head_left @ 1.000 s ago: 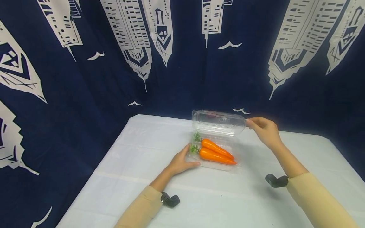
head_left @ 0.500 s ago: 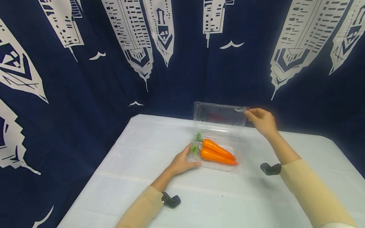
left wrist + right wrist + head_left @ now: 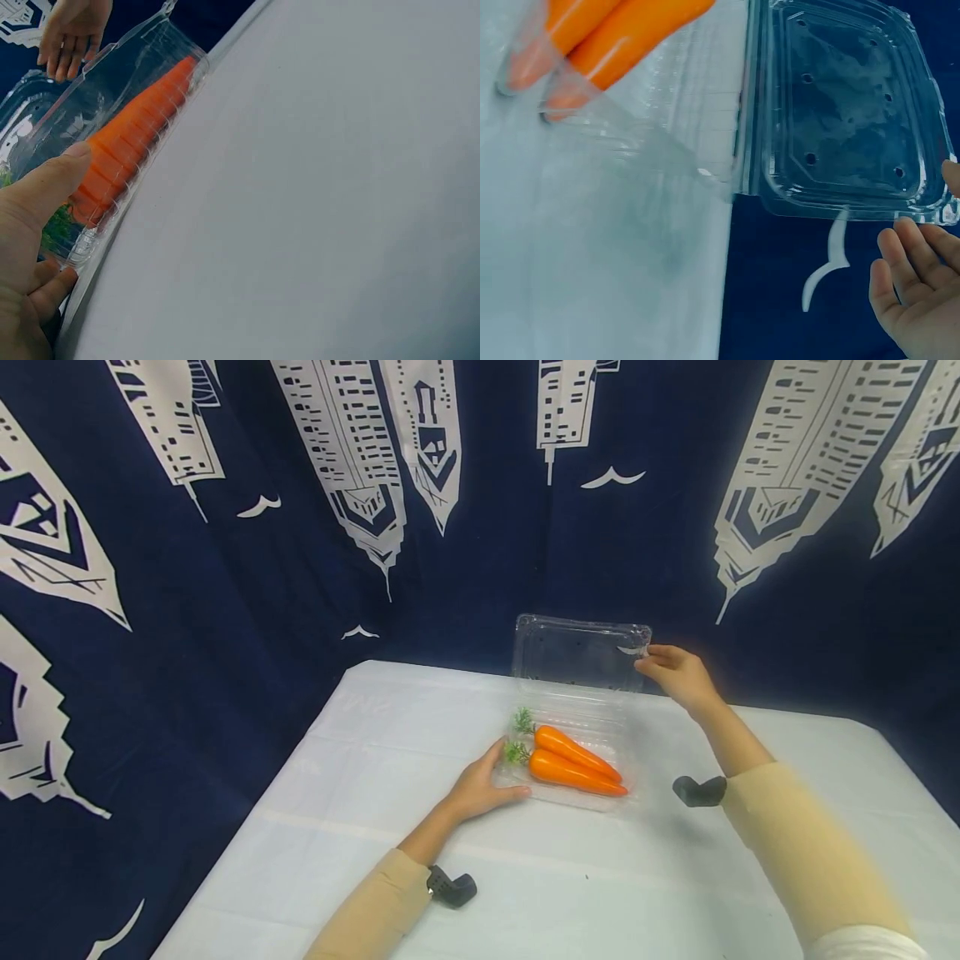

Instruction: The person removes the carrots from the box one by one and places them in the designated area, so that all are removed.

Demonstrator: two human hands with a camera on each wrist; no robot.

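Observation:
A clear plastic clamshell container [image 3: 558, 797] lies on the table with its lid [image 3: 581, 653] raised at the back. Inside it two orange carrots [image 3: 573, 772] with green tops lie side by side, tops to the left. My left hand [image 3: 478, 787] holds the container's left end, thumb at the front and fingers at the far side; the left wrist view shows the thumb [image 3: 56, 180] over the wall. At the lid's right corner, my right hand [image 3: 684, 678] pinches the edge between thumb and forefinger. Its other fingers [image 3: 911, 262] are loosely extended in the right wrist view.
A white cloth covers the table [image 3: 360, 760]. Behind it hangs a dark blue curtain [image 3: 480, 585] with white building prints. Black wrist devices sit on the left wrist [image 3: 452, 887] and right wrist [image 3: 699, 792].
My right hand has swung the lid up and back, so it now stands more upright. The left hand and the carrots stay in place.

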